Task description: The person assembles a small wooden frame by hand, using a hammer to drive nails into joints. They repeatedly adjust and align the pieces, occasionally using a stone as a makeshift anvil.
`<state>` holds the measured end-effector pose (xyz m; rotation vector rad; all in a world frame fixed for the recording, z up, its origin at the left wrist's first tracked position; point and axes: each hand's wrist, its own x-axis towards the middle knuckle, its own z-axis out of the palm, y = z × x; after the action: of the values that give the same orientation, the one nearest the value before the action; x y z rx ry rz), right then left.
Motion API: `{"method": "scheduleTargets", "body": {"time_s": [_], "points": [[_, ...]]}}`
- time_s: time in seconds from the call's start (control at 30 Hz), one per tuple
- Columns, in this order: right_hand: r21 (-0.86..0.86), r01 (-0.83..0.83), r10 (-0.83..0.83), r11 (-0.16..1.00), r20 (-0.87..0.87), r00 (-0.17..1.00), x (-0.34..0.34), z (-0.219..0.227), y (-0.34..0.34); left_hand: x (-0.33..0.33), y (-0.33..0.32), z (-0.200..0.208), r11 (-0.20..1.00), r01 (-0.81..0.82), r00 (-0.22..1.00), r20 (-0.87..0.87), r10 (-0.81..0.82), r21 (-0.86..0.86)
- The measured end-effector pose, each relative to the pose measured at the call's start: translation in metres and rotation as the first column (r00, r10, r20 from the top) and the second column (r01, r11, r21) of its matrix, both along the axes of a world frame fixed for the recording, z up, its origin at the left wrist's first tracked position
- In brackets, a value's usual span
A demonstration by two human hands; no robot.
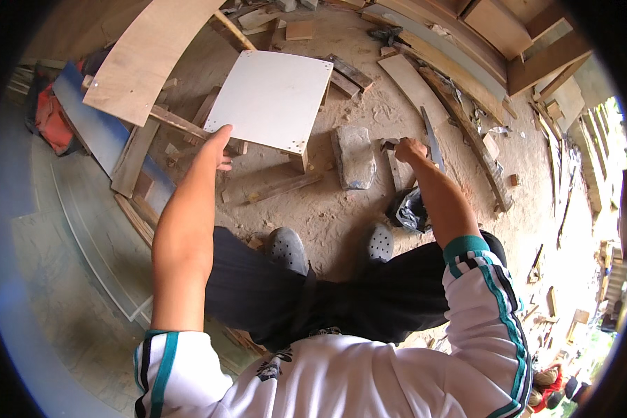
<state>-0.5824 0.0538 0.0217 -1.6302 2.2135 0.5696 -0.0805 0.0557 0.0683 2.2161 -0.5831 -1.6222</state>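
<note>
A wooden frame that looks like a chair stands in front of me, with a square white panel (268, 97) and a plywood panel (153, 52) joined by rails. My left hand (221, 148) grips the white panel's near left corner, thumb on top, fingers down beside the rail. Small dark dots, like nail heads, mark the panel's corners. To the right, my right hand (412, 150) is closed around what looks like a hammer (390, 144), beside its dark head and low over the ground. The fingers partly hide it. A rough stone block (355, 157) lies between the hands.
A handsaw (432, 139) lies just right of my right hand, with a black plastic bag (411, 210) below it. Long planks (467, 146) lie along the right, and wood scraps litter the dusty ground. A bluish board (83, 111) leans at left. My grey clogs (287, 249) are close by.
</note>
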Motion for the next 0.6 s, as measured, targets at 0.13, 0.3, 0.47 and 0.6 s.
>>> {"method": "scheduleTargets", "body": {"time_s": [0.13, 0.3, 0.47, 0.6], "points": [[0.158, -0.047, 0.047, 0.986, 0.003, 0.999, -0.023, -0.019, 0.004, -0.046, 0.001, -0.032, 0.890, -0.436, 0.887, -0.228, 0.401, -0.134], [0.318, -0.008, 0.001, 0.948, 0.021, 1.000, -0.017, -0.011, -0.001, -0.104, 0.018, -0.046, 0.734, -0.635, 0.750, -0.417, 0.513, -0.239], [0.055, -0.087, 0.078, 0.995, 0.144, 0.987, -0.005, -0.002, -0.014, -0.173, 0.027, -0.053, 0.621, -0.691, 0.715, -0.482, 0.507, -0.370], [-0.359, -0.305, 0.430, 0.882, 0.348, 0.833, 0.057, 0.016, -0.028, -0.164, 0.024, -0.072, 0.484, -0.718, 0.692, -0.443, 0.570, -0.500]]}}
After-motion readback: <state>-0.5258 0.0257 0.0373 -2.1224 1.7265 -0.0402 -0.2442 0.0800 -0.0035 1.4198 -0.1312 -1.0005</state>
